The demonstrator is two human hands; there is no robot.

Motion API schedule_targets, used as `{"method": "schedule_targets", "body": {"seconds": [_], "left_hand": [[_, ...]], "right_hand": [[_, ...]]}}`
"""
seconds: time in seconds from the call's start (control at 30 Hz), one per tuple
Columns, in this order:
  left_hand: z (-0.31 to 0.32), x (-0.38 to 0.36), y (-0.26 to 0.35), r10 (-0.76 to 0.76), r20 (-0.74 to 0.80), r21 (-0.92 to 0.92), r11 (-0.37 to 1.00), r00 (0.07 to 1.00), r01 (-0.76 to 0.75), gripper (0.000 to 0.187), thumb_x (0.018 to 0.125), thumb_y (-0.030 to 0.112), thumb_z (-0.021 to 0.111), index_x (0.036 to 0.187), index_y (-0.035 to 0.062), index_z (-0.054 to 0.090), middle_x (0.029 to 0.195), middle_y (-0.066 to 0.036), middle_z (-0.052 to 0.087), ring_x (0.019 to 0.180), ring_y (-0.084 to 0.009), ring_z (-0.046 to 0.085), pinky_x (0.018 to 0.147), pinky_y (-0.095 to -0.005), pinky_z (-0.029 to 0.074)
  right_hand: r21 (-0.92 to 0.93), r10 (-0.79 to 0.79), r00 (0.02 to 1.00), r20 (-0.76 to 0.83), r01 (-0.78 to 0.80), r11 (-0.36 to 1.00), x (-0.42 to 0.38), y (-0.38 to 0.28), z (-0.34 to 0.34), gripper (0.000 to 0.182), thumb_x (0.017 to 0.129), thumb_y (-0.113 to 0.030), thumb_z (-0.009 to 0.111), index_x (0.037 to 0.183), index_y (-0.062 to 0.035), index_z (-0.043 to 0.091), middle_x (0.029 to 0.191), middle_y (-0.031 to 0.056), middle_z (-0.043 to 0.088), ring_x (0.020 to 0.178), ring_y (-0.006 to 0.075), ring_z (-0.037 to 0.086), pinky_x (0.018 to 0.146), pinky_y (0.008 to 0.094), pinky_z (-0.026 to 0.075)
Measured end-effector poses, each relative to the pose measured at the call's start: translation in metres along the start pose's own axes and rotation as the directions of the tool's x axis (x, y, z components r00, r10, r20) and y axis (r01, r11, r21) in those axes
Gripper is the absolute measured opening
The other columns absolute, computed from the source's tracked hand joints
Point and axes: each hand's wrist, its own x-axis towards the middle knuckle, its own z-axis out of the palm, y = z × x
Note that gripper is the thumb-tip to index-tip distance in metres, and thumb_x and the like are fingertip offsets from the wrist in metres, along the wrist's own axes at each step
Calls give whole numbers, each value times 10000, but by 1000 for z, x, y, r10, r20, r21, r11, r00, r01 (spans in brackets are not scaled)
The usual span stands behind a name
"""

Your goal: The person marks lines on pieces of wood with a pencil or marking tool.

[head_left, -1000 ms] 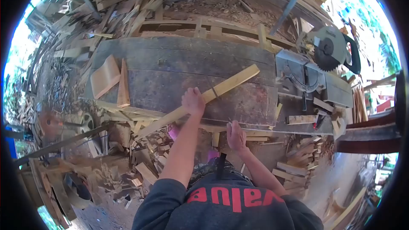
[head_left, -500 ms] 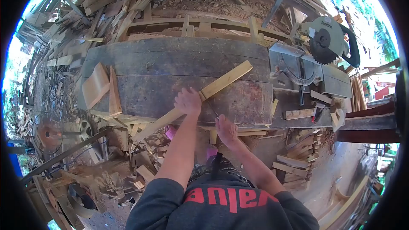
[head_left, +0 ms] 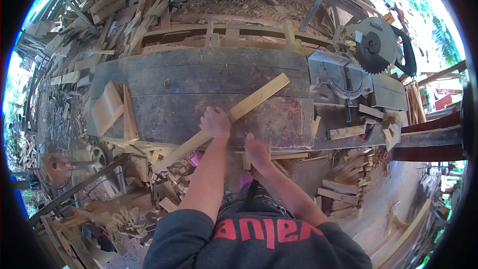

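Observation:
A long, pale wooden strip (head_left: 261, 95) lies diagonally across the dark workbench (head_left: 174, 77), its near end jutting past the front edge. My left hand (head_left: 215, 122) is closed over the middle of the strip. A small brownish edge shows beside its fingers, too small to name. To the right and nearer to me, my right hand (head_left: 258, 152) is closed around a thin pencil-like tool (head_left: 245, 133). Only the tool's tip sticks out, apart from the strip; its exact kind is hidden.
At the bench's left end lie a wide board piece (head_left: 108, 108) and a narrow wooden wedge (head_left: 130, 114). A mitre saw (head_left: 376, 47) stands at the right, with offcuts (head_left: 347, 132) in front of it. Stacked wood blocks (head_left: 343, 189) and scraps cover the floor.
My right hand has drawn back slightly to the left, and the thin tool's tip has come away from the strip. My left hand stays on the strip. The whole view has shifted a little.

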Motion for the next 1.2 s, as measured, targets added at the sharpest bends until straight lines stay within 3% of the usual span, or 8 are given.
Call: {"method": "schedule_targets", "body": {"seconds": [0.17,0.37,0.57,0.7,0.77,0.83,0.97,1.2], "left_hand": [[-2,0,3,-4,7,5,1000,1000,4,247,916,339,498,977,120,596,1031,-84,661,1020,-301,581,856,-457,411],[-6,-1,1,9,14,19,1000,1000,-9,249,912,333,494,984,118,597,1041,-95,660,1024,-303,582,851,-461,420],[-7,0,6,-3,21,10,1000,1000,3,254,910,333,492,985,116,603,1037,-92,659,1021,-297,582,852,-460,422],[-3,-1,1,21,-10,13,1000,1000,-20,252,908,331,496,980,116,606,1019,-87,658,1011,-294,584,847,-460,424],[-2,-1,1,40,-59,13,999,997,-39,230,896,315,509,949,112,602,978,-88,658,970,-296,594,811,-463,431],[-2,-2,-1,69,-92,16,998,993,-68,210,884,300,522,919,107,599,938,-88,658,928,-297,603,774,-465,439],[-4,2,5,11,2,-4,1000,1000,-11,256,907,330,494,986,114,608,1017,-92,658,1006,-290,583,837,-458,425],[-5,-1,0,23,1,10,1000,1000,-23,257,903,327,496,982,110,606,1015,-98,658,1000,-295,584,837,-456,423]], "right_hand": [[-54,32,999,35,-30,998,-37,15,-7,133,941,-186,460,983,-65,496,839,203,675,762,393,677,665,510,524],[18,-33,999,-24,33,999,27,-13,11,204,961,-264,447,1016,-72,487,804,199,674,787,413,663,704,553,496],[-105,21,998,51,-15,994,-38,20,0,211,972,-264,426,1020,-67,485,780,196,672,770,409,664,684,544,496],[-12,-13,998,69,14,1000,13,-6,9,226,976,-279,422,1027,-68,483,771,192,672,775,415,663,686,541,494],[-31,-49,999,-14,49,998,32,-16,13,226,976,-283,427,1023,-69,483,757,195,668,746,416,663,660,548,490],[-28,-44,999,-17,44,999,10,-2,8,216,975,-281,434,1012,-75,482,743,193,664,717,410,661,635,547,490],[-135,-9,1000,-26,6,991,-51,31,0,179,970,-263,449,982,-87,479,711,182,657,661,391,659,580,545,485],[-74,-115,985,-131,106,992,29,-5,22,210,962,-299,467,983,-90,483,710,167,660,696,380,668,593,547,486]]}}
